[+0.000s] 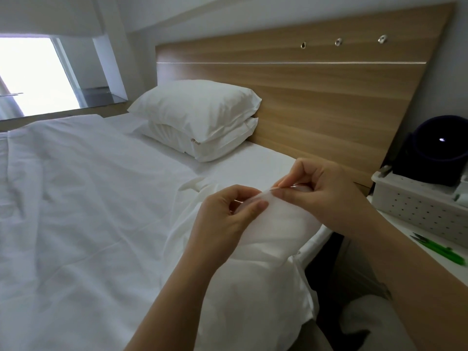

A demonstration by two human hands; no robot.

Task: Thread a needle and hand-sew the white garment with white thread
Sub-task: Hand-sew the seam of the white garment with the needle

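L hand (228, 215) pinches a raised fold of the soft white fabric garment (273, 229), bunched at the near right edge of the white-sheeted bed (88, 198), w/ R hand (321, 192) pinching a thin pale needle (275, 189) at the fold's top.

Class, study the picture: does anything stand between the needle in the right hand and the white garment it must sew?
Nothing visible does. The right hand pinches the needle right at the folded edge of the white garment, which the left hand holds up beside it. The thread is too fine to see.
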